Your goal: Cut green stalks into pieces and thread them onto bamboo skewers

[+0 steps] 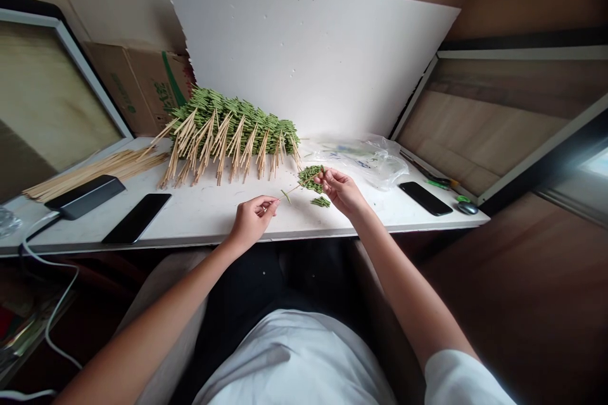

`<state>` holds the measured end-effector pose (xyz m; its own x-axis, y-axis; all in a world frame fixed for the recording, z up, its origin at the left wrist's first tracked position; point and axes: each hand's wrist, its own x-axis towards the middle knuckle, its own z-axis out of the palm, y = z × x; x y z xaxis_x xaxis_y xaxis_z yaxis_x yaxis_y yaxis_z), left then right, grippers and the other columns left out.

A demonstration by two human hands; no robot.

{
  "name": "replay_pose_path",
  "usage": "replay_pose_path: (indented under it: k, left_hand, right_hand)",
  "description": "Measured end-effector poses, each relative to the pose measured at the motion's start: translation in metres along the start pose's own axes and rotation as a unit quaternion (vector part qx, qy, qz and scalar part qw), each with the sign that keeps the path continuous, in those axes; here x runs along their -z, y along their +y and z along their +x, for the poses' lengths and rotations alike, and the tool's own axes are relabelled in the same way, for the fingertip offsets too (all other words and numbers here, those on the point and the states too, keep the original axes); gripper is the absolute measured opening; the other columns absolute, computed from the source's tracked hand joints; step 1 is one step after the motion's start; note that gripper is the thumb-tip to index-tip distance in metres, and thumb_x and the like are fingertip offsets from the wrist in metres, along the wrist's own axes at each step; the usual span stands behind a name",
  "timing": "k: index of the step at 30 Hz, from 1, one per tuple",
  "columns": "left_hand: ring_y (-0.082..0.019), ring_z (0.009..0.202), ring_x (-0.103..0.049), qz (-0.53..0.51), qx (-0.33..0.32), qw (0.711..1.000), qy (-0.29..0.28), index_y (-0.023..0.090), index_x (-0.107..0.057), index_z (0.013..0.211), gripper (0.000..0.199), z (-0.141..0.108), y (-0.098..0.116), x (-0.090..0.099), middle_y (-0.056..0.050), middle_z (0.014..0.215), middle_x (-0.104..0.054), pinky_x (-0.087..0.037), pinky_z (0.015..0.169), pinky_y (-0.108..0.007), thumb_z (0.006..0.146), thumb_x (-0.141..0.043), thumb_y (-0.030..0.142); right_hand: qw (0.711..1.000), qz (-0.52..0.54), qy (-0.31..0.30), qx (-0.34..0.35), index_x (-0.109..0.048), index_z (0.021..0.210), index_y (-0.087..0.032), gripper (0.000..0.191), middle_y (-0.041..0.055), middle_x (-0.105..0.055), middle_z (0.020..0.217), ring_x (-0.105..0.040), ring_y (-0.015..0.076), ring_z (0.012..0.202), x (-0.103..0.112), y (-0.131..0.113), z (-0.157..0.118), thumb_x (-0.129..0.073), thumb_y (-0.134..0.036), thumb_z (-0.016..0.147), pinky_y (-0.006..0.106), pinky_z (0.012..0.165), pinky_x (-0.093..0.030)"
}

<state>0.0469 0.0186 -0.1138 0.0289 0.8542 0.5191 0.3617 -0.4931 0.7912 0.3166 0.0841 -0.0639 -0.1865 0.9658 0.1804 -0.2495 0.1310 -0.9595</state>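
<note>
A thin bamboo skewer [293, 188] spans the gap between my hands, with one short green piece [285, 197], like a cut bean, lying across it near the left end. My left hand [254, 220] is closed, its thumb and fingertips pinching that left end. My right hand [339, 188] pinches the other end above a small heap of cut green pieces [310, 177]; whether it also holds a green piece is hidden by the fingers. A few more green pieces [320, 202] lie apart, just below the heap.
Behind my left hand are stacked skewers of green pieces [237, 117], sticks facing me. Bare skewers [109, 168], a black box-shaped device [90, 195] and a phone [137, 218] lie left. A plastic bag [375, 161], another phone [425, 198] and a mouse [467, 207] lie right. A white board [304, 50] stands behind.
</note>
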Motion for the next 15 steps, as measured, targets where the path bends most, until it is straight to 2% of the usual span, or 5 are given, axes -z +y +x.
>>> replay_pose_path:
  k: [5,9,15]
  left_hand:
    - [-0.019,0.065,-0.074,0.004,0.003,1.0,-0.001,0.016,-0.081,0.102,0.031,-0.0007,-0.0016,0.0004,-0.008,0.077,-0.078,-0.052,0.061,-0.026,0.098,-0.071,0.045]
    - [-0.019,0.065,-0.073,0.002,0.002,1.0,0.001,0.016,-0.082,0.101,0.031,-0.0008,-0.0011,0.0008,-0.008,0.077,-0.078,-0.053,0.061,-0.026,0.098,-0.071,0.045]
    - [-0.017,0.059,-0.068,0.018,-0.003,1.0,0.004,0.016,-0.083,0.101,0.034,-0.0003,-0.001,0.0018,-0.007,0.074,-0.077,-0.051,0.058,-0.027,0.098,-0.07,0.047]
  right_hand:
    - [1.0,0.03,0.001,-0.003,-0.078,0.097,-0.022,0.046,0.0029,-0.081,0.098,-0.077,0.0172,0.101,-0.0038,-0.0014,-0.0006,-0.096,-0.055,0.07,0.022,0.077,-0.059]
    - [0.999,0.031,0.008,-0.003,-0.079,0.097,-0.023,0.045,0.0046,-0.082,0.101,-0.077,0.0209,0.11,-0.0073,-0.005,-0.0026,-0.096,-0.055,0.07,0.023,0.079,-0.061]
    - [0.999,-0.015,0.027,0.012,-0.08,0.094,-0.023,0.047,0.0078,-0.083,0.104,-0.076,0.0269,0.116,-0.0074,-0.0056,-0.0023,-0.092,-0.061,0.07,0.031,0.088,-0.064]
